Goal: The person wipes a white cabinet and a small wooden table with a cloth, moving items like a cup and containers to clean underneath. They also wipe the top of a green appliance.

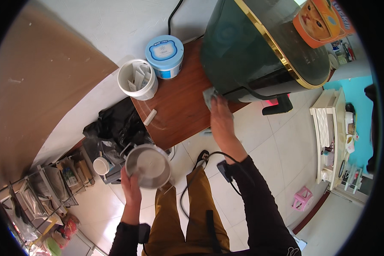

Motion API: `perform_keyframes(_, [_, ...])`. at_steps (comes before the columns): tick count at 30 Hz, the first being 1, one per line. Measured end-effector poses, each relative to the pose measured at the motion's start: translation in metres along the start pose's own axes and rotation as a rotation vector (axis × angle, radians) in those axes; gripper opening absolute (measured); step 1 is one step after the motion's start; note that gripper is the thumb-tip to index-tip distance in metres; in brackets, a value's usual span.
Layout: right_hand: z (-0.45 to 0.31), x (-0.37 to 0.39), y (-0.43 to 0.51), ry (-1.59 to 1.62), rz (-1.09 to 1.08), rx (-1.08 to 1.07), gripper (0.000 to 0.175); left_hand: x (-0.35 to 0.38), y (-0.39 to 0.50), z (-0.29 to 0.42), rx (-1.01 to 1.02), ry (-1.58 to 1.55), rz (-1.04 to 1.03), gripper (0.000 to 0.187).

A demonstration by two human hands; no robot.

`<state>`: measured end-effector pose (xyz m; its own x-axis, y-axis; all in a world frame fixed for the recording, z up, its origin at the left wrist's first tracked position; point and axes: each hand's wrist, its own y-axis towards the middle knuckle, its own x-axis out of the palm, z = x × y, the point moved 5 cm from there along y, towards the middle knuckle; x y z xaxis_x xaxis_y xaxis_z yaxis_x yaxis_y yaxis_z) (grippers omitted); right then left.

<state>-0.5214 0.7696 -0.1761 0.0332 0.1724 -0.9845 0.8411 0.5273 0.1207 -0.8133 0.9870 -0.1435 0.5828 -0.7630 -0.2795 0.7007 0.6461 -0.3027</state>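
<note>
My left hand grips the near-left side of a round metal pot, held in the air off the front left corner of a brown wooden tabletop. The pot's open mouth faces up. My right hand presses a greyish-green cloth to the tabletop, close against the base of a large dark green appliance with gold trim. My fingers partly cover the cloth. Along the table's left edge lies a small white stick. Behind it stand an uncovered white tub of paper packets and a blue-lidded tub.
An orange cat-face tub sits on the appliance. Below the table's left side are a black plastic bag and a white cup. A wire rack stands left, a cream cabinet and pink stool right. A cable hangs before me.
</note>
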Motion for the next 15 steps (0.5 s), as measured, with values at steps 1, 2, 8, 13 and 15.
perform_keyframes(1, [0.007,-0.005,-0.012,-0.002,0.01,-0.003,0.039,0.014,0.011,0.007,0.012,-0.086,-0.02,0.038])
perform_keyframes(2, [0.015,-0.008,-0.024,0.002,0.002,0.004,0.04,0.03,0.024,0.013,0.036,-0.045,-0.016,0.039])
perform_keyframes(8, [0.072,-0.014,-0.135,0.424,-0.307,0.248,0.037,0.123,0.081,0.057,0.142,0.062,-0.016,0.041])
perform_keyframes(13, [0.091,-0.03,-0.231,0.556,-0.214,0.43,0.034,0.172,0.113,0.061,0.116,0.035,-0.022,0.038])
perform_keyframes(15, [0.087,-0.032,-0.251,0.576,-0.262,0.438,0.037,0.182,0.121,0.061,0.125,0.085,-0.016,0.039])
